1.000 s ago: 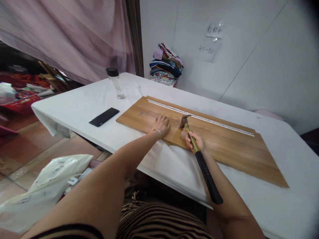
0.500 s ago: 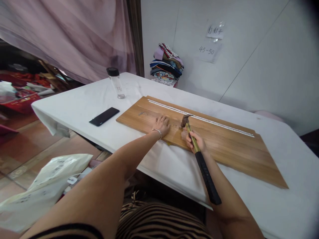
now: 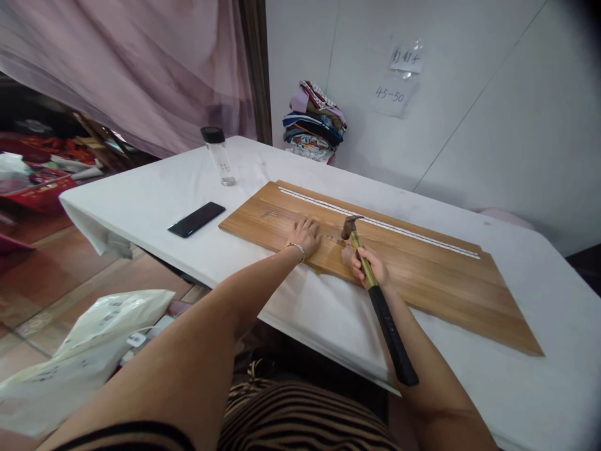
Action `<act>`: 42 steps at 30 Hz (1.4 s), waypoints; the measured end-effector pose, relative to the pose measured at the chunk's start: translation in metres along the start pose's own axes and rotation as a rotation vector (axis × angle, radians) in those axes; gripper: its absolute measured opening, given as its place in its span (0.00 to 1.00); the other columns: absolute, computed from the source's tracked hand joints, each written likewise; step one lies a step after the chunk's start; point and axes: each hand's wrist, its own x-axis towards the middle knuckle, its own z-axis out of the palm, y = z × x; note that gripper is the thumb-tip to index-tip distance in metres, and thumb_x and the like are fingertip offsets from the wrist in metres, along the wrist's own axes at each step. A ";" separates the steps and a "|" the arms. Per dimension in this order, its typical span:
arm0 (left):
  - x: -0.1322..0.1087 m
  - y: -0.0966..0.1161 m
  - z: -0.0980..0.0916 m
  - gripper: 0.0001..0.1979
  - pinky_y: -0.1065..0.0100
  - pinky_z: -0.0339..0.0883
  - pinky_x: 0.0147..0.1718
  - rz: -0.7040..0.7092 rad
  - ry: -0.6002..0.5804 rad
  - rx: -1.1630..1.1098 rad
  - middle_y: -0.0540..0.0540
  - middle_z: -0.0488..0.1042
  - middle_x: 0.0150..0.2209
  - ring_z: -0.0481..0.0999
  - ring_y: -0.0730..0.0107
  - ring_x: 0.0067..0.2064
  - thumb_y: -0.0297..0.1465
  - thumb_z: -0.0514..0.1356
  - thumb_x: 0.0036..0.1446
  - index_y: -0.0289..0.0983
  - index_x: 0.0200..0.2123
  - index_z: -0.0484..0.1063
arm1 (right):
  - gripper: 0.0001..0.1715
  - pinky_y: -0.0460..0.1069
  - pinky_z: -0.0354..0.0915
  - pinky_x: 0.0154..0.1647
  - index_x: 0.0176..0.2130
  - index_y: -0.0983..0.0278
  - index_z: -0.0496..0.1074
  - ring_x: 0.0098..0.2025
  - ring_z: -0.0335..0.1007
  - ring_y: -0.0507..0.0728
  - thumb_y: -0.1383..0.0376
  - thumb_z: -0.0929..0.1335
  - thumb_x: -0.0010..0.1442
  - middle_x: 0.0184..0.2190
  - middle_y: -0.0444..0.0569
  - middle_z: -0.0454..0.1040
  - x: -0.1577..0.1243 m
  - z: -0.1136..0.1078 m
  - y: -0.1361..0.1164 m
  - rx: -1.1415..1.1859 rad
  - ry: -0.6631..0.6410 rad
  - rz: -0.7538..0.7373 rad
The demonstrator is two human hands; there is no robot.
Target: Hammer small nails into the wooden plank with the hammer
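Note:
A long wooden board lies on the white table. My right hand grips a claw hammer high on its yellow shaft, close under the head. The hammer head hangs just above the board near a short row of nails. My left hand rests flat on the board left of those nails, fingers spread. A few loose nails lie on the board's left end.
A black phone and a clear bottle with a black cap stand on the table at the left. A pile of folded clothes sits against the wall. A white plastic bag lies on the floor, lower left.
The hammer head has lifted very slightly from the board. Both hands stay where they were.

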 end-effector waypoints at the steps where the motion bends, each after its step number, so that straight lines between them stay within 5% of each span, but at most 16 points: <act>1: 0.000 0.000 0.000 0.18 0.48 0.58 0.66 -0.002 0.001 0.001 0.40 0.72 0.67 0.66 0.51 0.69 0.36 0.52 0.72 0.43 0.56 0.77 | 0.23 0.44 0.46 0.12 0.48 0.61 0.70 0.11 0.54 0.48 0.54 0.73 0.57 0.18 0.33 0.65 0.000 0.000 0.000 -0.001 0.000 0.004; 42: 0.000 0.000 0.000 0.18 0.50 0.57 0.67 0.000 -0.004 0.019 0.39 0.73 0.67 0.65 0.52 0.70 0.36 0.51 0.73 0.41 0.57 0.77 | 0.23 0.44 0.46 0.12 0.47 0.61 0.71 0.11 0.54 0.47 0.53 0.74 0.56 0.18 0.33 0.65 0.002 -0.004 0.004 0.010 -0.024 0.012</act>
